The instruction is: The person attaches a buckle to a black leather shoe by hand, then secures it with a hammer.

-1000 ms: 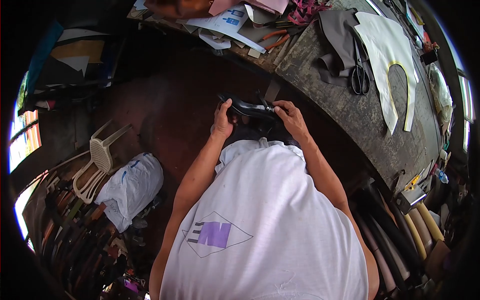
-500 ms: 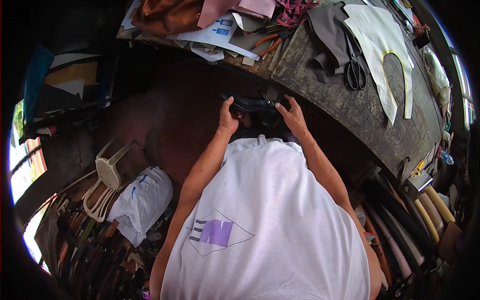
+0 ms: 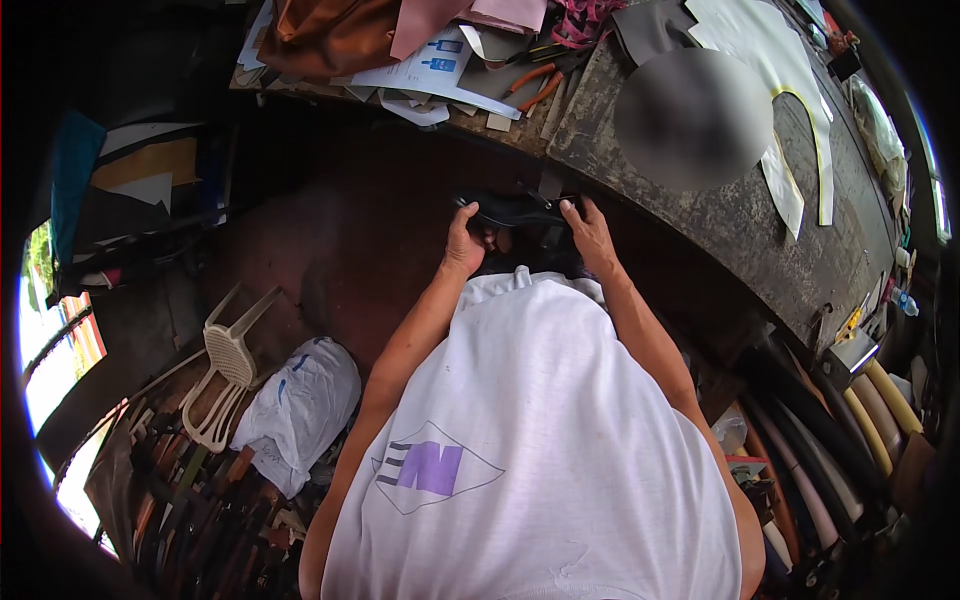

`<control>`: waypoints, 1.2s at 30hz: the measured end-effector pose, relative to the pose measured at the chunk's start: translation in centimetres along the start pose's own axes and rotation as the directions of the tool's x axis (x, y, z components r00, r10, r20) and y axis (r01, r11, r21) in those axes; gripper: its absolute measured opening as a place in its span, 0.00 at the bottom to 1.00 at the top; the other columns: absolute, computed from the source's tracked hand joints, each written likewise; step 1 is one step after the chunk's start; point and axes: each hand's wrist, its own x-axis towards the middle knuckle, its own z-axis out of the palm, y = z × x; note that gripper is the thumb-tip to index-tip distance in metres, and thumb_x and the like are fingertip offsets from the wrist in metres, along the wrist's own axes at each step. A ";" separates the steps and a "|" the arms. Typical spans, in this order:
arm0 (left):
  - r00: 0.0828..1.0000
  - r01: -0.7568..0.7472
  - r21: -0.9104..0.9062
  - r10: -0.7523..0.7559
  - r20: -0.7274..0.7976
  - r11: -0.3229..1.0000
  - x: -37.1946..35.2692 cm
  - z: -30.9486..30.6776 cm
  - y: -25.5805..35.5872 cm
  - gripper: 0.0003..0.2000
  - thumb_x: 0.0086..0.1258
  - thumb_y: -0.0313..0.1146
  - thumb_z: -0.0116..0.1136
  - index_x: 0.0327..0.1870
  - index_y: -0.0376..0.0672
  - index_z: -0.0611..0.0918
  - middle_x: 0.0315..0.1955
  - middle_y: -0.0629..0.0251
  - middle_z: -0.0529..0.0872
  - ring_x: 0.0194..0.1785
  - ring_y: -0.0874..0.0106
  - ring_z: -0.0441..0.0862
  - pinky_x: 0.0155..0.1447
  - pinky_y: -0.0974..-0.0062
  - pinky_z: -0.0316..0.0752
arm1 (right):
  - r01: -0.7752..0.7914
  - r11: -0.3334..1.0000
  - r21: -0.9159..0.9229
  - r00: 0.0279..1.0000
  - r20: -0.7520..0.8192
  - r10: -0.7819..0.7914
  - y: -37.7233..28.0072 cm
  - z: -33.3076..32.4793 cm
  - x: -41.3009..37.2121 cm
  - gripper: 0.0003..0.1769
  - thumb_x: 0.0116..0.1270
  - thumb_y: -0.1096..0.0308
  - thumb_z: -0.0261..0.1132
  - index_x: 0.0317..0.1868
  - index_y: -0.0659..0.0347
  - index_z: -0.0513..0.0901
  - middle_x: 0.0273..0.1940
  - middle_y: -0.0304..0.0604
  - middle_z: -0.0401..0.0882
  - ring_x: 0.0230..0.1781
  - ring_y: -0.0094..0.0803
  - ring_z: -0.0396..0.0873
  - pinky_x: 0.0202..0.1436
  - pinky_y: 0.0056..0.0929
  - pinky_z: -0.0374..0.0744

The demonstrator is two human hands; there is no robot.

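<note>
A glossy black shoe point(image 3: 515, 211) is held in front of my body, just below the edge of the dark worktable point(image 3: 730, 225). My left hand point(image 3: 463, 246) grips its left end with the thumb on top. My right hand point(image 3: 592, 233) grips its right end, fingers curled over it. A dark strap hangs from the table edge right above the shoe. My white shirt hides what lies beneath my arms.
On the worktable lie a white cut pattern piece point(image 3: 790, 90), brown leather point(image 3: 325, 35), papers point(image 3: 430, 70) and orange-handled pliers point(image 3: 535, 85). A white plastic chair point(image 3: 228, 365) and white bag point(image 3: 300, 410) are at the left. Rolls of material point(image 3: 850, 430) stand at the right.
The view has shifted so the table sits higher in the frame. Both hands still hold the shoe and have drawn slightly closer to my body. A blurred patch now covers where the scissors lay.
</note>
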 end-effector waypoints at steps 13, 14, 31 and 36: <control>0.578 -0.280 0.952 0.813 0.065 0.124 -2.4 2.3 -0.3 0.21 0.65 0.40 0.70 0.54 0.43 0.79 0.45 0.61 0.80 0.41 0.60 0.85 0.40 0.61 0.82 | -0.002 0.991 -0.137 1.000 -0.024 -0.002 0.8 0.1 0.5 0.42 0.77 0.45 0.60 0.73 0.76 0.66 0.71 0.64 0.70 0.73 0.48 0.68 0.76 0.34 0.63; 0.553 -0.315 0.948 0.804 0.219 -0.041 -4.4 4.3 1.1 0.22 0.65 0.39 0.71 0.56 0.42 0.78 0.46 0.60 0.79 0.42 0.57 0.85 0.42 0.59 0.83 | -0.009 0.992 -0.129 1.000 -0.021 0.006 1.4 0.1 0.8 0.42 0.77 0.45 0.60 0.73 0.76 0.66 0.70 0.64 0.71 0.73 0.48 0.69 0.76 0.34 0.64; 0.785 -0.365 0.884 0.413 0.461 -0.292 -4.0 8.6 -2.1 0.24 0.70 0.36 0.66 0.65 0.39 0.76 0.57 0.54 0.77 0.44 0.49 0.88 0.45 0.57 0.85 | 0.018 0.991 -0.129 0.999 0.033 -0.013 -0.5 -0.2 0.6 0.36 0.78 0.50 0.61 0.70 0.75 0.69 0.63 0.65 0.78 0.63 0.48 0.77 0.68 0.36 0.72; 0.767 -0.385 0.876 0.426 0.479 -0.292 -3.9 8.4 -2.2 0.23 0.71 0.34 0.65 0.65 0.39 0.76 0.56 0.54 0.76 0.43 0.50 0.88 0.44 0.58 0.85 | 0.010 0.987 -0.160 1.000 0.026 -0.006 -1.4 -0.2 0.2 0.35 0.78 0.50 0.61 0.70 0.74 0.70 0.61 0.65 0.79 0.62 0.47 0.78 0.66 0.36 0.72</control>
